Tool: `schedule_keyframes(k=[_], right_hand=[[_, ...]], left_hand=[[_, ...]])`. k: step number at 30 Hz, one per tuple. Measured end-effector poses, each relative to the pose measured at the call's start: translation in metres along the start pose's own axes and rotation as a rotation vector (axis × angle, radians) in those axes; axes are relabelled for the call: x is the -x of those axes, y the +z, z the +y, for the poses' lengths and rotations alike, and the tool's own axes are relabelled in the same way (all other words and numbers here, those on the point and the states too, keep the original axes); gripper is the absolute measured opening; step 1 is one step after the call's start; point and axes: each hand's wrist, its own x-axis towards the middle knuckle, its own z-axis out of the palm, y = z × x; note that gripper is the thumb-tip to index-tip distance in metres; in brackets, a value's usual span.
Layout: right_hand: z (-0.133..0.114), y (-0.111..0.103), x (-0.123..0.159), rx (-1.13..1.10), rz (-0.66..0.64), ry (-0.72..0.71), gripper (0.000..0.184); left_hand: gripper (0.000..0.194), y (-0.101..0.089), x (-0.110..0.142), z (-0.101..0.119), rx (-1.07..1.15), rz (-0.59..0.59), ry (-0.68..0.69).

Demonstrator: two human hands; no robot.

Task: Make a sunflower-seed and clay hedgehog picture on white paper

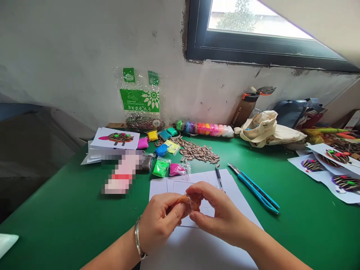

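Note:
Over the white paper point(239, 210), both hands meet around a small orange-brown lump of modelling clay point(184, 199), with clear plastic wrap showing at its right side. My left hand point(161, 217), silver bangle at the wrist, grips it between thumb and fingers. Curled round the plastic end is my right hand point(216, 210), its thumb and fingers pinching there. The fingers partly cover the lump. Just beyond lie a black pen point(219, 178) and bagged clay in green point(161, 167) and magenta point(179, 169).
Sunflower seeds point(199, 151) are heaped behind the paper. A blue utility knife point(254, 187) lies to the right with its blade out. Seed-decorated pictures point(115, 138) sit at left. Against the wall stand a seed bag point(143, 101), a clay roll point(206, 128) and a brown bottle point(245, 108).

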Motion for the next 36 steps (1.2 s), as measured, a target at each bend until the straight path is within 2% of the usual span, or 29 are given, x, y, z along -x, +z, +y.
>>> schedule_keyframes(k=[5,7,9,12,15,20,23,26,30,36], right_hand=[[0.002,0.007,0.000,0.016,0.013,-0.007,0.031],[0.004,0.010,0.001,0.019,0.029,-0.013,0.033],[0.007,0.011,0.002,0.039,0.047,-0.015,0.035],[0.011,0.011,0.003,0.078,0.091,-0.035,0.037],[0.013,0.013,0.004,0.111,0.136,-0.081,0.039],[0.011,0.015,0.004,0.122,0.112,-0.135,0.045],[0.008,0.014,0.004,0.122,0.086,-0.140,0.042],[0.007,0.014,0.004,0.101,0.084,-0.111,0.038],[0.008,0.016,0.005,0.078,0.109,-0.050,0.036],[0.008,0.017,0.005,0.107,0.133,-0.025,0.032]], left_hand=[[0.024,0.003,0.002,0.000,-0.074,0.100,0.065],[0.024,0.004,0.002,-0.001,-0.040,0.114,0.046],[0.028,0.003,0.000,-0.004,0.065,0.078,0.003],[0.038,0.001,-0.004,-0.010,0.233,-0.038,-0.001],[0.041,-0.002,-0.007,-0.012,0.278,-0.061,-0.029],[0.033,-0.001,-0.006,-0.008,0.279,-0.004,-0.096],[0.030,0.002,-0.004,-0.003,0.309,0.067,-0.119],[0.026,0.005,-0.003,0.001,0.371,0.141,-0.140],[0.023,0.007,-0.002,-0.001,0.403,0.164,-0.140],[0.028,0.006,-0.005,-0.005,0.381,0.068,-0.151]])
